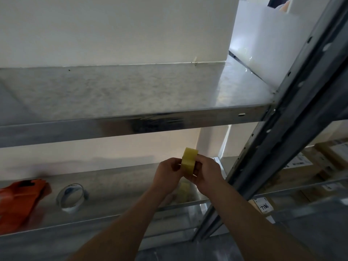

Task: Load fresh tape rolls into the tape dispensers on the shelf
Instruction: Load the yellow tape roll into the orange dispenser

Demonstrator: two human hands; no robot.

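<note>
A yellow tape roll (189,159) is gripped between both hands above the lower metal shelf (120,187), the left hand (168,173) and right hand (205,171) closed on its sides. An orange tape dispenser (20,200) and a spent tape core (71,197) lie well to the left on that shelf.

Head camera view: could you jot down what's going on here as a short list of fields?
held item: yellow tape roll, upright
left hand: grips roll's left side
right hand: grips roll's right side
lower shelf: orange tape dispenser at far left, empty tape core beside it
upper shelf: bare
loading: not yet done
</note>
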